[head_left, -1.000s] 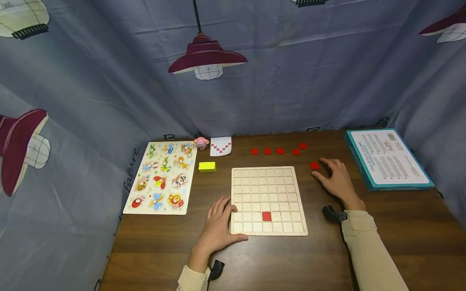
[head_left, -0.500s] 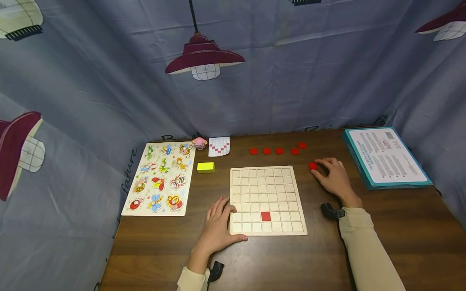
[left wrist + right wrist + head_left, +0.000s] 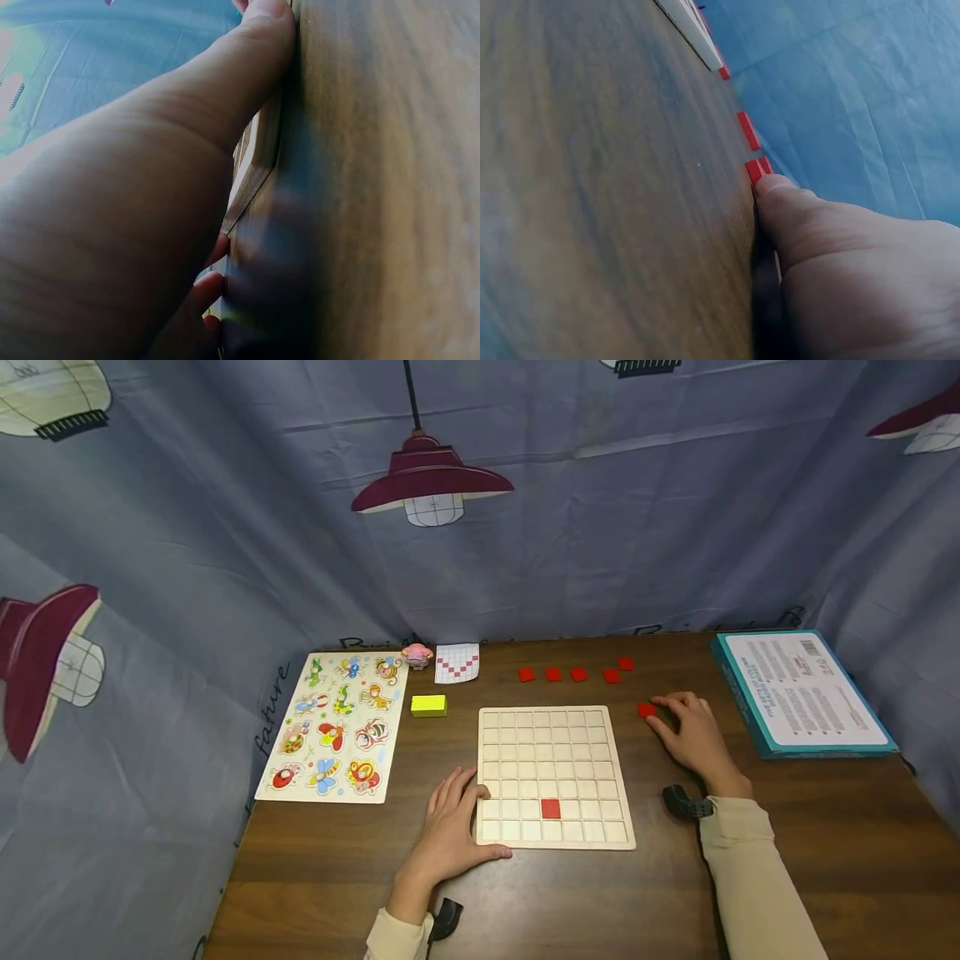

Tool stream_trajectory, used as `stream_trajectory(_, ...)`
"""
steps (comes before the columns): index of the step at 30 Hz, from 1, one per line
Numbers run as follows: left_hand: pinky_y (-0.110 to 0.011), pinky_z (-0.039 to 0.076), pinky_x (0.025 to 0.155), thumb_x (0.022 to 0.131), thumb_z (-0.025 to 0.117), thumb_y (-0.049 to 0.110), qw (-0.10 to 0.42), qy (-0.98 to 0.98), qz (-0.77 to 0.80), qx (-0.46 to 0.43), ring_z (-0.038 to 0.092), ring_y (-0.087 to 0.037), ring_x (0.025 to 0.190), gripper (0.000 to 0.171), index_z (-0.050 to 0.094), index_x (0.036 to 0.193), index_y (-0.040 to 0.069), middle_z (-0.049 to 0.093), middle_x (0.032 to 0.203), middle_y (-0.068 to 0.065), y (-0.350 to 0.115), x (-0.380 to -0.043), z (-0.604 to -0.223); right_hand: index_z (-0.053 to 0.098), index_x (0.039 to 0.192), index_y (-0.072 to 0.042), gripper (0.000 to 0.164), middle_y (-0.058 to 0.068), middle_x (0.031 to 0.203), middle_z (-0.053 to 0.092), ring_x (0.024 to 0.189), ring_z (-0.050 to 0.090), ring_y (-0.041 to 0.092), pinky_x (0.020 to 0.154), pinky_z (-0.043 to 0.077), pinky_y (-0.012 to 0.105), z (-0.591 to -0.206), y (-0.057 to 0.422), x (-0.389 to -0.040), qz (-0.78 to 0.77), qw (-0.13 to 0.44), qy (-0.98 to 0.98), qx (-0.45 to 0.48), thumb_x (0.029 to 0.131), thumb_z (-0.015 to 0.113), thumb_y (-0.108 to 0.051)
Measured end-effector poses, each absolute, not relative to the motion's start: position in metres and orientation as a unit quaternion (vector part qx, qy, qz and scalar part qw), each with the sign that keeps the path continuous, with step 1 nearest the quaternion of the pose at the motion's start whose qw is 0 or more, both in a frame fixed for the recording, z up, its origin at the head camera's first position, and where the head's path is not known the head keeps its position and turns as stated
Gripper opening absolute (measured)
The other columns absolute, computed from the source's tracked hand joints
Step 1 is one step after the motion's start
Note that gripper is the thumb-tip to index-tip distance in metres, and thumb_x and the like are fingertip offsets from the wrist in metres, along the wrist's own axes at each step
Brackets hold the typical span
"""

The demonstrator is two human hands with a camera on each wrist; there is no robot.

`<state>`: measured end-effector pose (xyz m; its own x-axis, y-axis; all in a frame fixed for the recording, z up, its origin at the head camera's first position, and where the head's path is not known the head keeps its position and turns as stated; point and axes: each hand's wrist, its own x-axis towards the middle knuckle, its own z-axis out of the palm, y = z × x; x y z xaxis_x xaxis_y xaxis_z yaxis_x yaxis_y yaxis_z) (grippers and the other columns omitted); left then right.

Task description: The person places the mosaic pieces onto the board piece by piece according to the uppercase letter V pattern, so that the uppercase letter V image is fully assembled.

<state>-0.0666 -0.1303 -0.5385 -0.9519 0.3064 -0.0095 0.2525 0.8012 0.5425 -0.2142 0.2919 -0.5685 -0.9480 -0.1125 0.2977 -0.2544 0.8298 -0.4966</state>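
A pale wooden grid board (image 3: 555,760) lies flat on the table, with one red square tile (image 3: 551,809) in a cell of its second row from the near edge. My left hand (image 3: 444,837) rests at the board's near left corner, fingers along the left edge and thumb along the front edge. To the right of the board, my right hand (image 3: 693,735) pinches another red tile (image 3: 647,710) between thumb and index finger. In the right wrist view the thumb (image 3: 780,196) presses against that tile (image 3: 757,169), low by the tabletop.
Several loose red tiles (image 3: 579,675) lie beyond the board. A pattern card (image 3: 457,664), a pink figurine (image 3: 417,655) and a yellow-green block (image 3: 428,706) stand left of them. An insect puzzle board (image 3: 330,731) lies far left; a teal box (image 3: 806,693) lies right.
The right hand's thumb and index finger have closed in on the nearest loose red tile. The left hand and the board stay in place.
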Motion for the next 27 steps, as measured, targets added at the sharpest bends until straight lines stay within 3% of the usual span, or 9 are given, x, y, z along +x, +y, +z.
stream_trajectory(12,-0.060,0.019,0.123,0.065,0.088,0.063,0.053,0.948,0.281,0.140,0.022,-0.035,0.156,0.079,0.052,0.122,0.021,0.032,0.164,-0.010,-0.130,-0.067,-0.538,0.062,0.116,0.007,0.030,0.031,0.112,0.055,0.105,0.049,0.049,0.093,0.037,0.062,-0.569,0.283,-0.212,0.265,0.144,-0.948,0.105,0.096,0.069,-0.014)
stream_trajectory(27,-0.059,0.019,0.124,0.064,0.088,0.064,0.050,0.949,0.277,0.142,0.022,-0.034,0.156,0.081,0.052,0.123,0.022,0.033,0.163,-0.009,-0.129,-0.067,-0.539,0.062,0.117,0.004,0.028,0.028,0.116,0.056,0.110,0.050,0.047,0.091,0.035,0.062,-0.568,0.270,-0.187,0.325,0.142,-0.929,0.105,0.097,0.068,-0.014)
